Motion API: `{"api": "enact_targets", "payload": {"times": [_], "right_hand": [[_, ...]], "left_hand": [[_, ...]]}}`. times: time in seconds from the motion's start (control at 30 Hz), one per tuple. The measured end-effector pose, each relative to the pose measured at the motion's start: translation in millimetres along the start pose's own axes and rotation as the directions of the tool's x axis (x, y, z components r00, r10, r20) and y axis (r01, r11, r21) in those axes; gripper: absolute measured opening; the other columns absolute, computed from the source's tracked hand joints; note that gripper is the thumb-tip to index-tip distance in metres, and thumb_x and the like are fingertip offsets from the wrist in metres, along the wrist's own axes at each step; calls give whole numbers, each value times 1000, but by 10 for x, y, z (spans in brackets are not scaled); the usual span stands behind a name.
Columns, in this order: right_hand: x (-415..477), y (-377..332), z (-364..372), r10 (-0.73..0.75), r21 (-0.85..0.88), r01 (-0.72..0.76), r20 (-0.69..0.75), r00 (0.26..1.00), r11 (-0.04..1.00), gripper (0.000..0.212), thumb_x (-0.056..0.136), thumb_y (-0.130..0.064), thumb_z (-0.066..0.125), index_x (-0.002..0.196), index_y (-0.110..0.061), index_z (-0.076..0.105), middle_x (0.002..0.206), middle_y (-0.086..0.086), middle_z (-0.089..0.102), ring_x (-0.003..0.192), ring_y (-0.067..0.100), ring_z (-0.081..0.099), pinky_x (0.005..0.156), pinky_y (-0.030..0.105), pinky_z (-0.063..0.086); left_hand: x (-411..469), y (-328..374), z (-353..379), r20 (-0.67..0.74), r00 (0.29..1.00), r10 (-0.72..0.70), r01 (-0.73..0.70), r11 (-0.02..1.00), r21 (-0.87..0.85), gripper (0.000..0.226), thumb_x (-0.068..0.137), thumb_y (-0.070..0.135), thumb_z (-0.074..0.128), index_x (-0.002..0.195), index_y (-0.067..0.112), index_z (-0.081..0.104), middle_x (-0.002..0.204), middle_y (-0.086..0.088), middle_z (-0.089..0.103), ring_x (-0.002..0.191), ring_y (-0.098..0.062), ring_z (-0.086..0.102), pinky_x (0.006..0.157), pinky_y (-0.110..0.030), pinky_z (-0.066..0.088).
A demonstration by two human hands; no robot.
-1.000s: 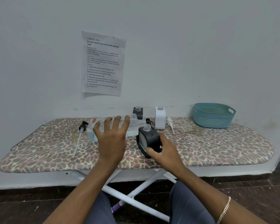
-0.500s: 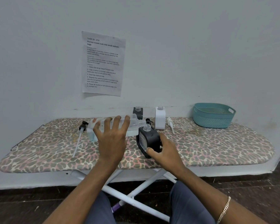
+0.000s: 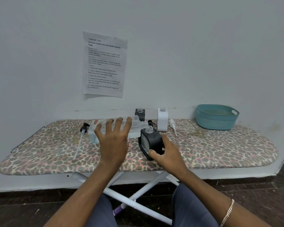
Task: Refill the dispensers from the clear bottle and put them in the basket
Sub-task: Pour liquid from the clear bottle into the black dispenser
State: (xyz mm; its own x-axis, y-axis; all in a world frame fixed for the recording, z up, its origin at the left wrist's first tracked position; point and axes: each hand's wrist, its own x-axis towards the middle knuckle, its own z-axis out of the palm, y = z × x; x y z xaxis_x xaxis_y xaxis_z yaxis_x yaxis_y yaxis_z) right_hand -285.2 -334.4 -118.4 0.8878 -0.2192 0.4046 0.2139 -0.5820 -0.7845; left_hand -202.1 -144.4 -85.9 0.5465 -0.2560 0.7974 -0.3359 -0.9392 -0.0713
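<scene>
Gripping the clear bottle [image 3: 136, 126] from above, the left hand [image 3: 112, 141] has its fingers curled over the smooth plastic barrel. The bottle lies nearly level, threaded neck uncapped and pointing right, with pale bluish liquid pooled along its lower side. The neck mouth sits just beside the open clear collar of the black dispenser [image 3: 152, 139], a squat rounded-square body with a ribbed clear window, tilted toward the bottle. The right hand [image 3: 168, 154] clasps the dispenser's lower right corner, thumb on the front face.

All of this is on an ironing board [image 3: 220, 148] with a leopard-print cloth cover. At the back, by the wall, stand a second black dispenser [image 3: 140, 114] and a white dispenser [image 3: 162, 120], both uncapped. A black pump [image 3: 84, 128] with a long tube lies to the left, and a white pump [image 3: 172, 124] lies to the right. The teal woven-pattern basket [image 3: 215, 124] is far right, well apart from both hands.
</scene>
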Motion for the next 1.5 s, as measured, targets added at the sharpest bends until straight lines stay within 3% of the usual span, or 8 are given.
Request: {"api": "enact_targets", "payload": {"times": [1.5], "right_hand": [[-6, -26, -5, 0, 13, 0, 4, 1000, 1000, 40, 86, -25, 76, 119, -34, 54, 99, -18, 67, 88, -5, 62, 66, 10, 46]], "left_hand": [[-2, -4, 7, -4, 1000, 4, -4, 1000, -1, 74, 72, -2, 70, 141, 24, 60, 132, -6, 65, 122, -35, 56, 103, -60, 36]]}}
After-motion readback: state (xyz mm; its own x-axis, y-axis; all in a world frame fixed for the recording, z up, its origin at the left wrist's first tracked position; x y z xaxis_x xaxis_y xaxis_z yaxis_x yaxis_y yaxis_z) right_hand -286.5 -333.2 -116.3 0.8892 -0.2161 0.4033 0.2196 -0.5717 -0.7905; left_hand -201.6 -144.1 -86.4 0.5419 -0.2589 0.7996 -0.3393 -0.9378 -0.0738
